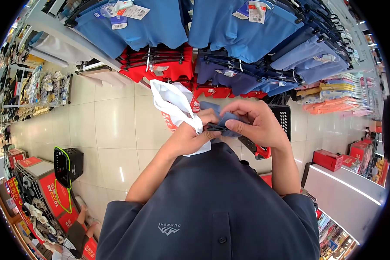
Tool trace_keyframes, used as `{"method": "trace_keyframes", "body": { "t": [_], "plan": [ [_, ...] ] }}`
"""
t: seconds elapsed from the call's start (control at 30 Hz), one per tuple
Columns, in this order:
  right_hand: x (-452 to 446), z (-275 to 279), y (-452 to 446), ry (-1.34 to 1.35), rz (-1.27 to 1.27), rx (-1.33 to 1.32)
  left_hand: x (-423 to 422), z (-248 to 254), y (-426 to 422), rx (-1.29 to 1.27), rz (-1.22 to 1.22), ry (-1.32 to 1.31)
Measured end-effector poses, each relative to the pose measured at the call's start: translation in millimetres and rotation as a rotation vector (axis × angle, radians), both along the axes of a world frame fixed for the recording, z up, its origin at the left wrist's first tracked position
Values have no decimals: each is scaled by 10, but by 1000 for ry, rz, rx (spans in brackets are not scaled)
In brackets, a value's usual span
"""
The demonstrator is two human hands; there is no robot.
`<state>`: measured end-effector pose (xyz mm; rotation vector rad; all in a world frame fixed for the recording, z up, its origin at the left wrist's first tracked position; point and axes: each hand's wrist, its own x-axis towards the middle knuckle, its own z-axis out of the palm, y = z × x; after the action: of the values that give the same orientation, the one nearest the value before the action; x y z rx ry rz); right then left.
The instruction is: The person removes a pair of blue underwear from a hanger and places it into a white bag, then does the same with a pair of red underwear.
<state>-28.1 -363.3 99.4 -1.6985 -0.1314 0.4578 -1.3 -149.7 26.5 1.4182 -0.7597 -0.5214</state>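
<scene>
Dark shirt fabric (195, 195) spread nearest; just beyond it, blue-grey cloth (230, 118) lay between both hands. Right hand (260, 123) pinched it between thumb and fingers; left hand (193, 136) gripped a black clip (215, 127) beside it, a white bag (171, 97) hanging at that wrist. Blue garments (242, 37) hung beyond.

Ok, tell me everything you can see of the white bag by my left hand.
The white bag looks like thin plastic, creased and limp, with red printing that I can't read fully. Its upper part gapes open; I can't make out anything inside. It is bunched against the left hand, and more white shows below that hand. Whether a handle loops round the wrist isn't clear.
</scene>
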Motion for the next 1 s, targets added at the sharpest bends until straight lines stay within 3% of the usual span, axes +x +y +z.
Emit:
{"method": "trace_keyframes", "body": {
  "t": [0.2,0.27,0.33,0.43,0.67,0.77,0.83,1.0],
  "plan": [
    [2,25,102,3,42,16,-58,-22,119,48,3,-44],
    [-4,-8,153,-25,37,-32,-74,-8,134,13,56,183],
    [-31,-84,213,-74,-79,-3,-58,-139,143,-4,38,162],
    [-30,-10,184,-97,-41,-133,-88,-155,126,45,55,226],
    [-66,-9,237,-21,-115,-9,-10,-80,151,-2,33,107],
    [-178,-162,319,-62,-277,-67,-42,-91,147,-27,77,55],
    [-257,-280,312,-428,-176,-274,-60,-90,124,-44,98,53],
    [-327,-327,275,-428,-125,-178,-76,-58,38,-52,144,19]
  ]
}}
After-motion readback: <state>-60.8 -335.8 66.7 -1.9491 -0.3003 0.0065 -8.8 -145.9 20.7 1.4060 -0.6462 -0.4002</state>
